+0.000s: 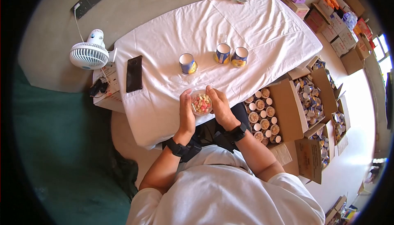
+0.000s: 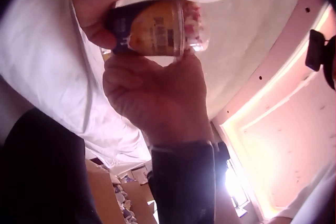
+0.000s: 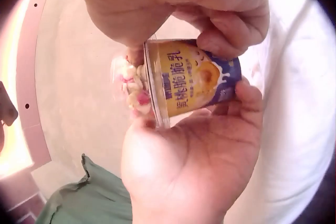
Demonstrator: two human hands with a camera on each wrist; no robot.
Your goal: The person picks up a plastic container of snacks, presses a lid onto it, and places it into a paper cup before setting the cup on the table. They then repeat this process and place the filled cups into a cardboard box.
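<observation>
Both hands hold a blue and yellow yogurt cup (image 3: pixel 199 79) just above the table's front edge. Its clear domed lid (image 1: pixel 202 102) is filled with cereal pieces in cream, pink and red. My left hand (image 1: pixel 187 112) grips one side, fingers curled round the cup's wall and thumb up by the lid's rim. From the opposite side my right hand (image 1: pixel 221 109) grips it too, with its fingers bent against the printed wall in the right wrist view. In both wrist views the cup appears sideways, dome and rim snugly together.
Three lidless cups (image 1: pixel 188 63) stand on the white-clothed table (image 1: pixel 164 44). A black phone (image 1: pixel 134 74) lies left, by a white fan (image 1: pixel 89 56). Small domed lids (image 1: pixel 240 0) sit at the far edge. Open cartons (image 1: pixel 287 110) of cups crowd the right side.
</observation>
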